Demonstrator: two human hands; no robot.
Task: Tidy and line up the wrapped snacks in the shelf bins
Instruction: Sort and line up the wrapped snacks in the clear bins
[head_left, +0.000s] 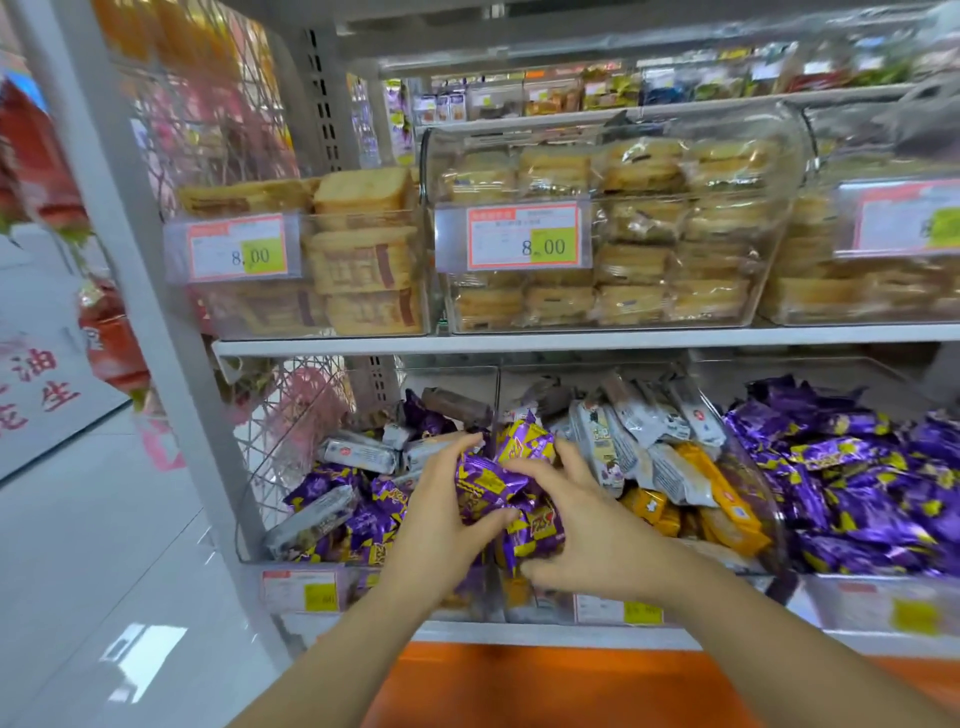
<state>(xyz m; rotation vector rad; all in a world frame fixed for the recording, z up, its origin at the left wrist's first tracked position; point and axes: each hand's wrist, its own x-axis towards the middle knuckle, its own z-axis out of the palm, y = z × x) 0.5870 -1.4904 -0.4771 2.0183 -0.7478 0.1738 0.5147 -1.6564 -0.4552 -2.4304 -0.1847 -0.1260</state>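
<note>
Over the divider (497, 387) between the left bin (248, 519) and middle bin (763, 483) on the lower shelf (519, 636), the left grip (447, 519) and right grip (587, 525) are both holding one bunch of purple-and-yellow wrapped snacks (493, 483); squaring packets flat, labels facing alike, before lowering them is looking wisest.

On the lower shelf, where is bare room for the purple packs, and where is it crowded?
Only the left bin seems to have room: a bare patch at its back, between the grey packs and the side wall. The middle bin and right bin are heaped. Left hand and right hand hold purple packs above the divider.
</note>
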